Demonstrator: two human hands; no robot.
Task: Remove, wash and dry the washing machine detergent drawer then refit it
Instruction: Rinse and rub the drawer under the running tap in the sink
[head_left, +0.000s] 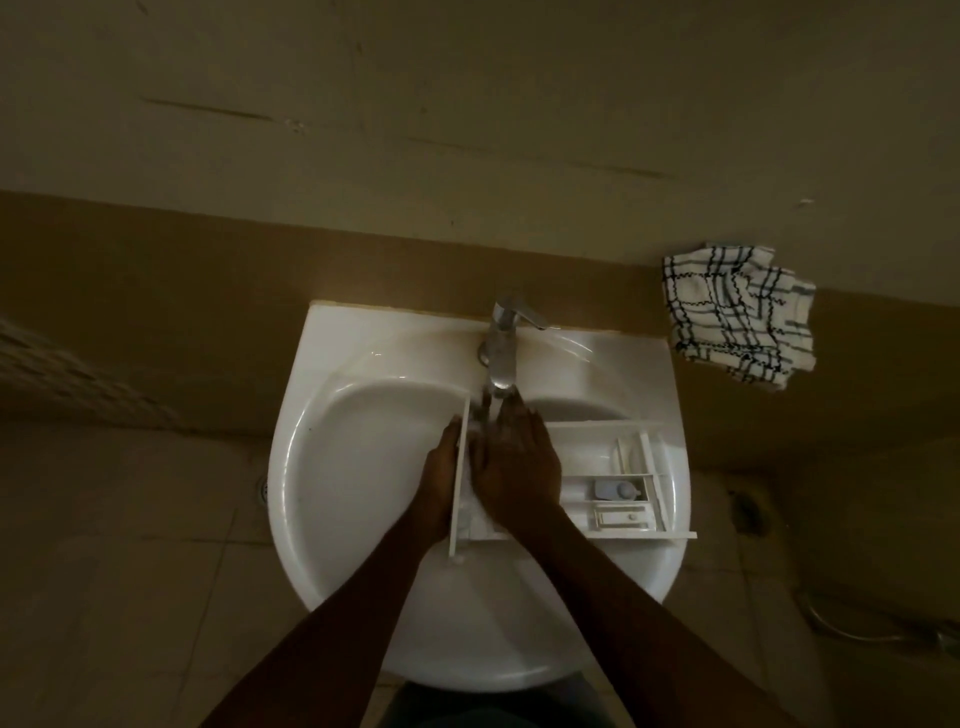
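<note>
Head view, the only one available. The detergent drawer (597, 452) lay across the sink (358, 467), its body running out to the right of both hands and its far end resting over the basin rim. Its front panel (458, 493) stood on edge between the two hands.

The right hand (514, 462) was spread flat inside the compartment just behind that panel. Its fingers were straight and reached into the stream from the tap (501, 353) directly beyond them. The left hand (441, 467) lay against the panel's outer face. Whether its fingers hooked over the edge could not be made out.

A small blue cap (615, 489) sat in a compartment to the right of the right hand. A checked cloth (737, 312) lay on the counter (363, 260), well beyond and to the right of the hands.

Assessment: the drawer appeared to be thin moulded plastic, so light and stiff. It was likely slippery while wet, and the slim dividers and the cap looked liable to snap or drop out. The soundest hold would be the front panel in one hand and a long side wall in the other, never the inner partitions.
</note>
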